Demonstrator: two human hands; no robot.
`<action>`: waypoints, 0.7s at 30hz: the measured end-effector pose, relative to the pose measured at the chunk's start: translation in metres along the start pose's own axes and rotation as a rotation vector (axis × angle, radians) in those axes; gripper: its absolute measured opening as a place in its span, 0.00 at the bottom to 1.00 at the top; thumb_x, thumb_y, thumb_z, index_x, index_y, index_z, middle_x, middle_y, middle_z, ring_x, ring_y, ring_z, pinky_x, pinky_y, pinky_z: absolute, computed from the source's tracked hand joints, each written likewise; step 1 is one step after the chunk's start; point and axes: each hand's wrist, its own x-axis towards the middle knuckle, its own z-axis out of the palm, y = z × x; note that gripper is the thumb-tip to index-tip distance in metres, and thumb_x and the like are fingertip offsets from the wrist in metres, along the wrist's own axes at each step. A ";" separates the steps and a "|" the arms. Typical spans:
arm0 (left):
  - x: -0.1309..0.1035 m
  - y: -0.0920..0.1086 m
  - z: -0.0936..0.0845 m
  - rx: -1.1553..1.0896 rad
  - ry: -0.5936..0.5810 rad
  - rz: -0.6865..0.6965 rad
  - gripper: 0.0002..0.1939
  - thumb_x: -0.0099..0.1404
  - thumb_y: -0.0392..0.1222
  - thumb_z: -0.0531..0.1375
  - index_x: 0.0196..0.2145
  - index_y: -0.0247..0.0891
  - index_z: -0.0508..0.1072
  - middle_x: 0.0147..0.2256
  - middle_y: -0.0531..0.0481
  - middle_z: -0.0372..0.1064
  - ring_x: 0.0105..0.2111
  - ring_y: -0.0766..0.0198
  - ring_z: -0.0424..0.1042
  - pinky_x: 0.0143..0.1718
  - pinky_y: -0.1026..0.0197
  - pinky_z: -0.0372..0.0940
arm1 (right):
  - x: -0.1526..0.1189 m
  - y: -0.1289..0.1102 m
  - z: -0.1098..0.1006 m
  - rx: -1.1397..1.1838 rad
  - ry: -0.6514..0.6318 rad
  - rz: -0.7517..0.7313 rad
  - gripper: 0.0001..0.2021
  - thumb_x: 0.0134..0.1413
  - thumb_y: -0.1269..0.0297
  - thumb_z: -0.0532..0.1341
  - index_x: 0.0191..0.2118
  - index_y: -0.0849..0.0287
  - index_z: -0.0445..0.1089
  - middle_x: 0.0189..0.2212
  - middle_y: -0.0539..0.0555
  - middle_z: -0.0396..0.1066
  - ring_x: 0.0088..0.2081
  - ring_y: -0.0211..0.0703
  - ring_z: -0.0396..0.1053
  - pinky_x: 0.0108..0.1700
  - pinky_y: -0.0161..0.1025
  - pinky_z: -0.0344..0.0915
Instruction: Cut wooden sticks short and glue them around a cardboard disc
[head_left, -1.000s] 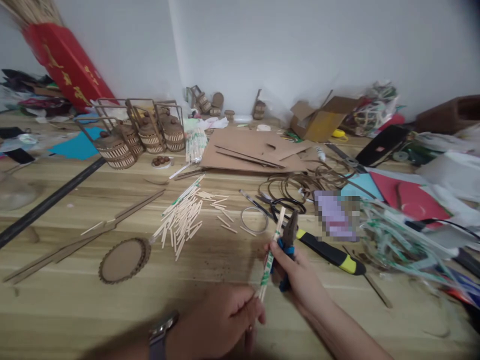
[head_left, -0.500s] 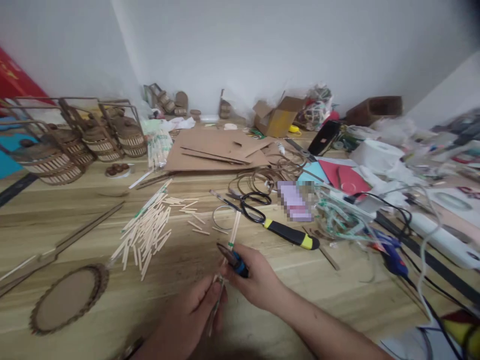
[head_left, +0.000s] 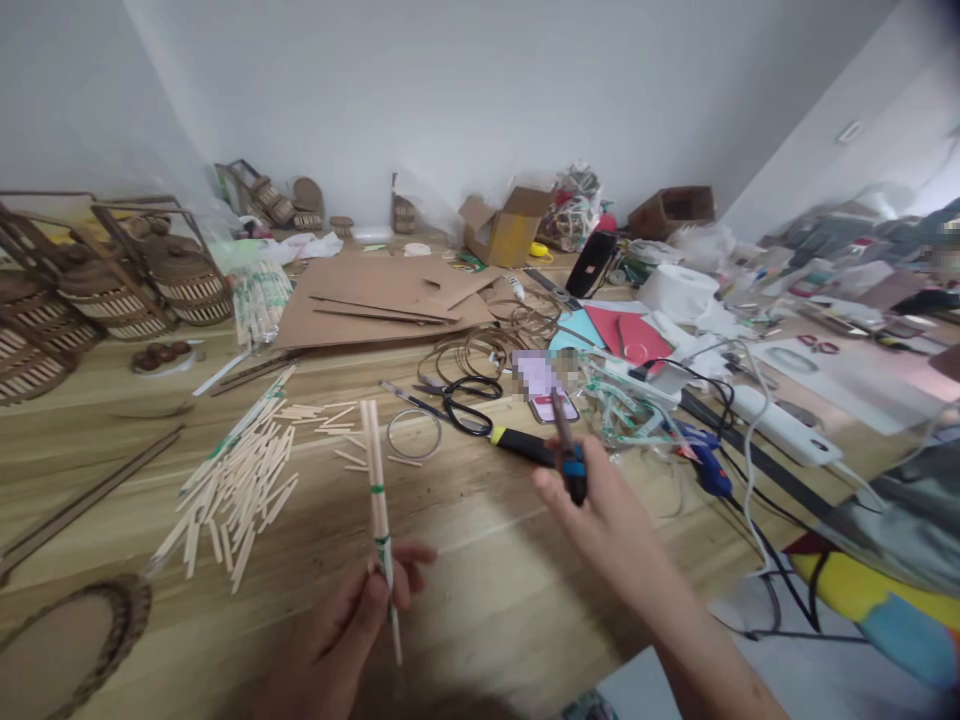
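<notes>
My left hand [head_left: 352, 620] is closed around a pair of wooden chopsticks [head_left: 373, 460] whose lower part sits in a white and green paper sleeve. They stand nearly upright above the table, bare ends on top. My right hand [head_left: 600, 520] grips pliers [head_left: 573, 468] with a blue handle and dark jaws, raised in front of a phone [head_left: 553, 403] and apart from the chopsticks. Left of my hands lies a heap of short cut sticks [head_left: 247, 480]. Black-handled scissors [head_left: 469, 405] and a metal ring [head_left: 415, 434] rest beyond the chopsticks.
A yellow and black handled tool [head_left: 521, 443] lies behind the pliers. Cardboard sheets [head_left: 375, 285] and coiled brown strips [head_left: 472, 355] are farther back. Small stick-sided baskets [head_left: 187, 280] stand at left, a scalloped oval [head_left: 60, 650] at front left, and a blue glue gun [head_left: 705, 455] with cords at right.
My hands have moved apart: the right has carried the pliers away to the right, while the left has tilted the chopsticks upright. The camera view has swung to the right.
</notes>
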 end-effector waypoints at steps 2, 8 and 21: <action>-0.002 0.000 0.004 -0.128 -0.114 -0.046 0.28 0.59 0.71 0.57 0.25 0.41 0.71 0.44 0.45 0.72 0.45 0.53 0.68 0.51 0.54 0.63 | -0.013 -0.014 0.014 0.116 -0.138 -0.023 0.22 0.64 0.51 0.49 0.56 0.59 0.61 0.47 0.61 0.69 0.49 0.53 0.68 0.50 0.50 0.66; -0.002 -0.012 0.006 -0.198 -0.097 -0.151 0.28 0.55 0.71 0.61 0.24 0.40 0.69 0.27 0.52 0.65 0.31 0.61 0.65 0.38 0.60 0.63 | -0.045 -0.059 0.076 0.283 -0.351 -0.106 0.23 0.63 0.67 0.50 0.62 0.61 0.59 0.48 0.64 0.66 0.49 0.51 0.67 0.53 0.52 0.66; 0.000 0.007 0.000 -0.251 -0.007 -0.249 0.32 0.46 0.74 0.64 0.22 0.39 0.64 0.20 0.57 0.60 0.21 0.68 0.56 0.23 0.67 0.55 | 0.043 0.107 -0.061 -0.517 0.412 0.289 0.30 0.58 0.53 0.53 0.55 0.78 0.66 0.50 0.82 0.67 0.57 0.74 0.61 0.54 0.66 0.58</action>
